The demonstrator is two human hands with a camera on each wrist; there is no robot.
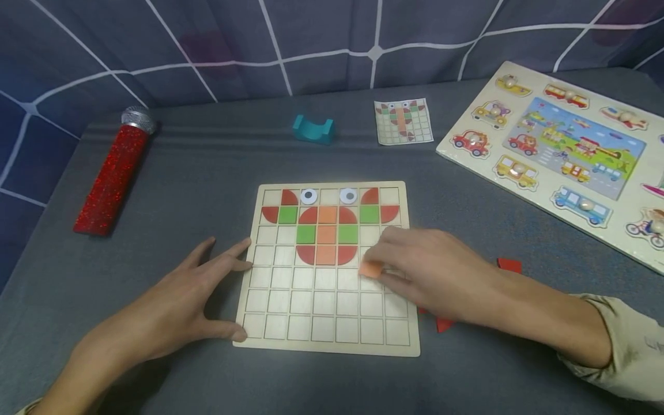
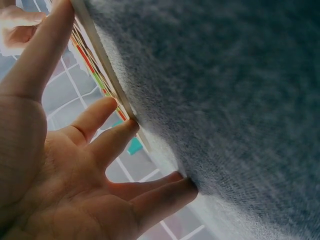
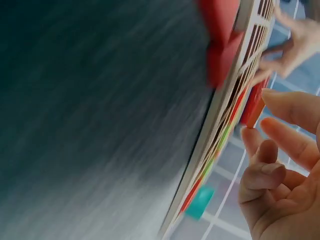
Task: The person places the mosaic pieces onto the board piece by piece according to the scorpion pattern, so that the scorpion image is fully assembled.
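Observation:
A wooden grid board (image 1: 325,327) lies on the cloth-covered table, with red quarter-round, green square and orange square tiles set in its upper rows. Two googly-eye discs, one of them an eye disc (image 1: 309,196), sit in the top row. My right hand (image 1: 430,268) pinches an orange square tile (image 1: 371,268) just over the board's right half; the right wrist view shows that tile (image 3: 256,111) edge-on between thumb and fingers. Along the board's left edge my left hand (image 1: 171,305) spreads its fingers, thumb and fingertips touching the rim. In the left wrist view, the left fingers (image 2: 112,142) are extended.
Loose red tiles (image 1: 509,265) lie right of the board, partly behind the right forearm. Behind it are a teal holder (image 1: 313,129) and a printed pattern card (image 1: 404,122). A red glitter microphone (image 1: 115,173) lies at left, a vehicle peg puzzle (image 1: 565,155) at right.

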